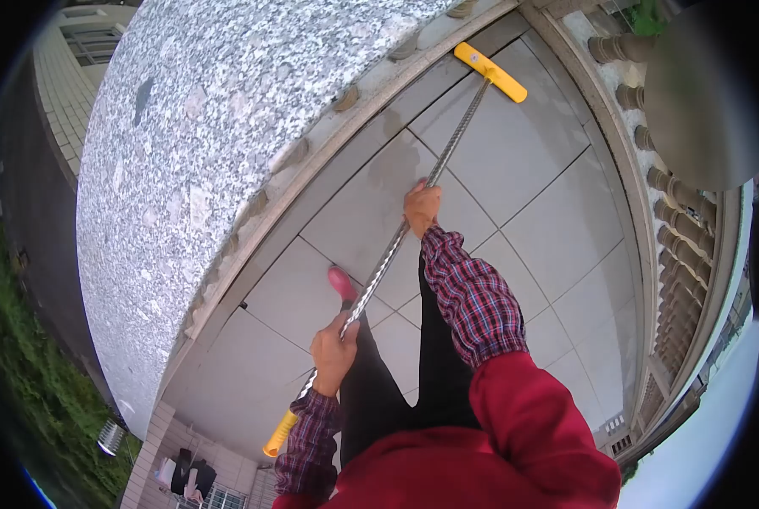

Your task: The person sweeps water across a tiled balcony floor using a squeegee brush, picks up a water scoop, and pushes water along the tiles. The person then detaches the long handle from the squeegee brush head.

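Note:
A long mop with a patterned metal pole (379, 270) runs diagonally across the view. Its yellow head (491, 72) rests on the grey floor tiles (545, 182) at the top, and its yellow handle end (280, 433) is at the lower left. My right hand (422, 207) is wrapped round the middle of the pole. Lower down, near the handle end, my left hand (333, 351) grips the same pole. Checked sleeve covers show on both forearms. What lies under the yellow head is hidden.
A speckled granite ledge (218, 110) fills the left side, with small balusters below its edge. A balustrade (680, 212) curves along the right. My pink shoe (341, 282) stands on the tiles. Clothes (194, 477) hang at the bottom left.

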A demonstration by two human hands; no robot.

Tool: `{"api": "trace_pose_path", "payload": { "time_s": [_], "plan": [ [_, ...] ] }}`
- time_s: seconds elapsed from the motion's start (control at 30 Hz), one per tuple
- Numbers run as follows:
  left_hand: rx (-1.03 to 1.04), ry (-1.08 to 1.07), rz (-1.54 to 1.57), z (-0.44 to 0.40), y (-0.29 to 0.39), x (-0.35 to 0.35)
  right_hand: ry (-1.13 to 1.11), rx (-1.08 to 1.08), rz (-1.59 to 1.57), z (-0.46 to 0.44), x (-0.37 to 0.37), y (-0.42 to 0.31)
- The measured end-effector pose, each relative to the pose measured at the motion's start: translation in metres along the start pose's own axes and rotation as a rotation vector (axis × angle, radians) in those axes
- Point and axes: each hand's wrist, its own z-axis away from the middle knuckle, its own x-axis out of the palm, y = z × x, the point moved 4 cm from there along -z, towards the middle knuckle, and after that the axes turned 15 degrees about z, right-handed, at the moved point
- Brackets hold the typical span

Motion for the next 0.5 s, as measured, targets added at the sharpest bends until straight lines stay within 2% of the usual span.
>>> {"api": "trace_pose_path", "payload": {
  "time_s": [0.03,0.1,0.27,0.3,0.33,0.43,0.5],
  "plan": [
    [0.009,0.005,0.005,0.015,-0.024,-0.009,-0.008,-0.006,0.019,0.021,0.023,0.014],
    [-0.02,0.055,-0.001,0.046,-0.078,-0.031,0.144,-0.133,0.023,0.083,0.044,0.029],
    [-0.105,0.114,0.016,0.122,-0.209,-0.086,0.316,-0.229,0.138,0.202,0.153,0.095],
    [-0.167,0.114,0.003,0.141,-0.235,-0.097,0.216,-0.195,0.13,0.228,0.168,0.104],
    [-0.118,0.164,0.003,0.158,-0.26,-0.107,0.112,-0.159,0.127,0.252,0.19,0.123],
    [-0.28,0.156,-0.013,0.215,-0.327,-0.137,0.036,-0.349,0.221,0.328,0.233,0.154],
    [-0.296,0.19,-0.018,0.252,-0.364,-0.154,-0.058,-0.176,0.183,0.382,0.253,0.177]
  ]
}}
